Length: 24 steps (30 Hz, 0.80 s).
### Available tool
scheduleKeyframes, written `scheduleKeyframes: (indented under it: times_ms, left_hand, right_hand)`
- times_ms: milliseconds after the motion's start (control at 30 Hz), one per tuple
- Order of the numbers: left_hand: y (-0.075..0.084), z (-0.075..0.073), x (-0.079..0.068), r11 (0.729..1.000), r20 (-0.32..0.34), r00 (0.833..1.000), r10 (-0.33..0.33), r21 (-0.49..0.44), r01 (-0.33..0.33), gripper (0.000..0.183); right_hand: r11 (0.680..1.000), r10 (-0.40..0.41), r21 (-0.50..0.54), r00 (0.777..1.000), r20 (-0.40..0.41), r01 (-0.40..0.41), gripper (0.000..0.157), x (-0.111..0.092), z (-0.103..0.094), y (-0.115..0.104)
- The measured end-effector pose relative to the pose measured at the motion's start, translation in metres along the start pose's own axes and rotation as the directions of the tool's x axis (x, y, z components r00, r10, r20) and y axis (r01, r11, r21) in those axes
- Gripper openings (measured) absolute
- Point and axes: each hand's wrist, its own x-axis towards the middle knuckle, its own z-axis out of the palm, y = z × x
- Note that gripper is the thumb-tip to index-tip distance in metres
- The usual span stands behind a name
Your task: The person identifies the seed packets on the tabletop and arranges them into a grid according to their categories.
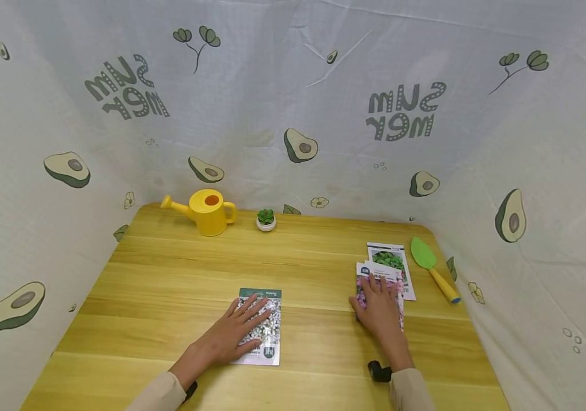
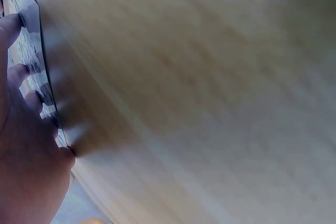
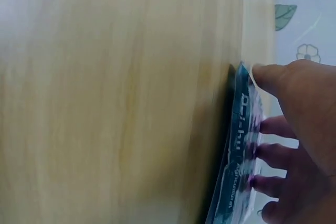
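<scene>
My left hand (image 1: 228, 337) lies with spread fingers on a seed packet with white flowers (image 1: 273, 317), left of the table's middle. In the left wrist view its fingertips (image 2: 32, 99) rest on the packet's face, with the thumb at the edge. To the right, my right hand (image 1: 379, 305) rests on pink-flower seed packets (image 1: 363, 269) that overlap one another. The right wrist view shows its fingertips (image 3: 265, 153) on the top packet and the thumb at a corner. Partly under these lies a seed packet with green leaves (image 1: 389, 258).
A yellow watering can (image 1: 209, 220) and a small potted succulent (image 1: 266, 221) stand along the back of the wooden table (image 1: 318, 354). At the right edge lies a green trowel with a yellow handle (image 1: 433, 267). A white avocado-print cloth (image 1: 252, 103) surrounds the table.
</scene>
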Motion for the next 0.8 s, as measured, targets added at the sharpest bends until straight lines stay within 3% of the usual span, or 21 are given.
scheduleKeyframes:
  times_ms: [167,367,800]
  left_hand:
    - [0.006,-0.007,0.001,1.000,0.013,1.000,-0.002,-0.002,0.002,0.070]
    - [0.012,-0.014,0.002,1.000,0.015,1.000,0.004,0.022,-0.004,0.068]
    - [0.008,-0.009,0.001,1.000,0.000,1.000,0.017,0.001,-0.017,0.068]
  right_hand:
    - [1.000,-0.002,-0.030,0.999,0.033,0.003,0.061,-0.001,0.002,-0.004]
    - [0.999,-0.032,-0.043,0.999,-0.012,0.032,0.054,-0.006,0.004,-0.008]
    - [1.000,0.015,0.022,0.999,-0.050,-0.014,0.080,-0.008,0.015,0.001]
